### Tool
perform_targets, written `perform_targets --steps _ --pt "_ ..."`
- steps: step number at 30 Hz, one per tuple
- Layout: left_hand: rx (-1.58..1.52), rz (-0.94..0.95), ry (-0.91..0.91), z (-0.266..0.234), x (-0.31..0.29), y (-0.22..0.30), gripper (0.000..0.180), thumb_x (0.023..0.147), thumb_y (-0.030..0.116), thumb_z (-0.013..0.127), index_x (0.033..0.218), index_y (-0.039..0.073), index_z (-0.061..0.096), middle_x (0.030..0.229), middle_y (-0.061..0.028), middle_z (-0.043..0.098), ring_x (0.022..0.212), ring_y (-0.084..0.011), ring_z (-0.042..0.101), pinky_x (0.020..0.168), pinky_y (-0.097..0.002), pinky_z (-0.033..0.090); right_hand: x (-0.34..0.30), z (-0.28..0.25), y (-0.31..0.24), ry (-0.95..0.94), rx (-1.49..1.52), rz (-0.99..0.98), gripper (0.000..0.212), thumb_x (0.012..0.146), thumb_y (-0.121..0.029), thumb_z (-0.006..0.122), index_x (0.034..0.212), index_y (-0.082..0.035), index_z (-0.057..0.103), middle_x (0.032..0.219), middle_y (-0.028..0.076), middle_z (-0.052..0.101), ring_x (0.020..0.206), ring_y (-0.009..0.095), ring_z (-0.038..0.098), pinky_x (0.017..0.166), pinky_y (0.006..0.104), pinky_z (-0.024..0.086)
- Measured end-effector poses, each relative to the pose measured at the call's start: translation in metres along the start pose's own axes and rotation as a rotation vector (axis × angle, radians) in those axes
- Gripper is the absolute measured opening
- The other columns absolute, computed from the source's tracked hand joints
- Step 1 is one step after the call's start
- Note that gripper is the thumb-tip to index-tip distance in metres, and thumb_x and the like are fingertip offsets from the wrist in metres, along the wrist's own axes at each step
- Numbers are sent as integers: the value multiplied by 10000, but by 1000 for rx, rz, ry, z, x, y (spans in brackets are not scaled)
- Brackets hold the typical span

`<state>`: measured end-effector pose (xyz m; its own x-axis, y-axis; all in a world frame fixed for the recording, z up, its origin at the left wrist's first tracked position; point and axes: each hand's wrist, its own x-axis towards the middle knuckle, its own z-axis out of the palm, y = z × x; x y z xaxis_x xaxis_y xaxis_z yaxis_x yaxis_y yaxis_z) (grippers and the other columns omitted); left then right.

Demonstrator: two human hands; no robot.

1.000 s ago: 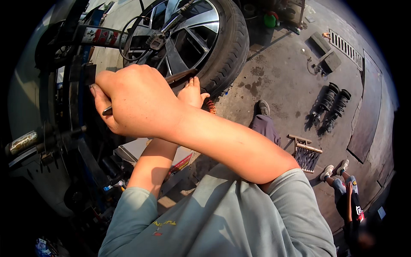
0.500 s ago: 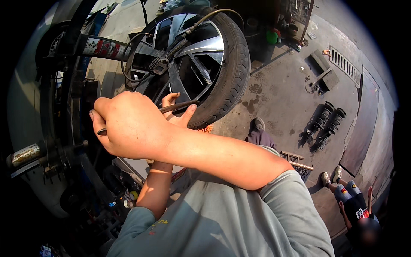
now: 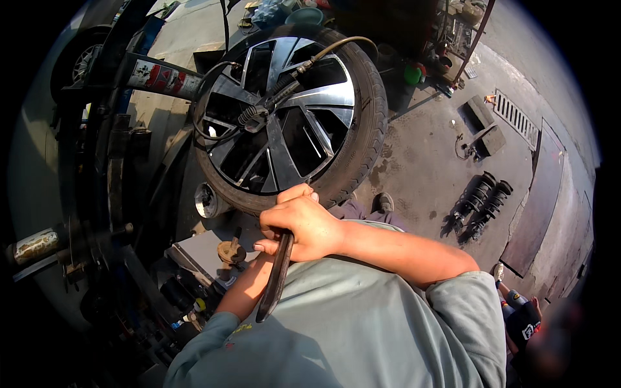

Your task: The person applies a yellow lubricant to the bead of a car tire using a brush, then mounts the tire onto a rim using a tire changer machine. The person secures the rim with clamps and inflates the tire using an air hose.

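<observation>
My right hand is closed around a dark metal tyre lever, just beyond my chest. The lever's flat, tapered end points down toward my shirt. My left forearm comes up from below and passes behind the right hand. That right hand covers nearly all of my left hand, so its fingers cannot be made out. Right beyond the hands lies a tyre on a silver and black alloy rim. A tyre inflator with a hose rests across the spokes.
To the left stands a dark machine with a stickered arm reaching the tyre. An open can sits beside the wheel. On the floor at right lie two shock absorbers and a metal box. Another person is at lower right.
My right hand has moved right and closer to my body with the lever, whose end now points down. The left hand, seen before with fingers apart beside the lever, is now hidden.
</observation>
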<state>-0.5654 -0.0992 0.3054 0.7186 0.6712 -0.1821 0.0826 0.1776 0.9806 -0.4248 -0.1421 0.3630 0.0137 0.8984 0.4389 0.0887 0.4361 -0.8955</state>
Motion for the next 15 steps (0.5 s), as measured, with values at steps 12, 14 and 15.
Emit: perform_targets --steps 12,14,15 --pt "431 461 -126 -16 -9 -31 306 1034 -83 631 1304 -2 513 1151 -98 575 1152 -198 560 1139 -424 463 -38 34 -22 120 -103 -29 319 935 -170 681 668 -11 612 600 151 636 570 364 595 713 442 471" --pt "496 470 -166 -20 -7 -31 305 1026 -86 639 1294 0 520 1123 -96 579 1136 -196 564 1125 -422 469 -42 31 -26 120 -67 -22 310 927 -161 683 667 -7 613 601 158 635 568 365 593 706 444 470" --pt "499 476 -158 -17 -6 -29 305 1021 -87 644 1288 1 524 1113 -94 580 1120 -195 565 1117 -422 473 -43 28 -27 119 -63 -31 308 924 -162 684 667 -7 613 601 161 633 567 366 593 703 445 468"
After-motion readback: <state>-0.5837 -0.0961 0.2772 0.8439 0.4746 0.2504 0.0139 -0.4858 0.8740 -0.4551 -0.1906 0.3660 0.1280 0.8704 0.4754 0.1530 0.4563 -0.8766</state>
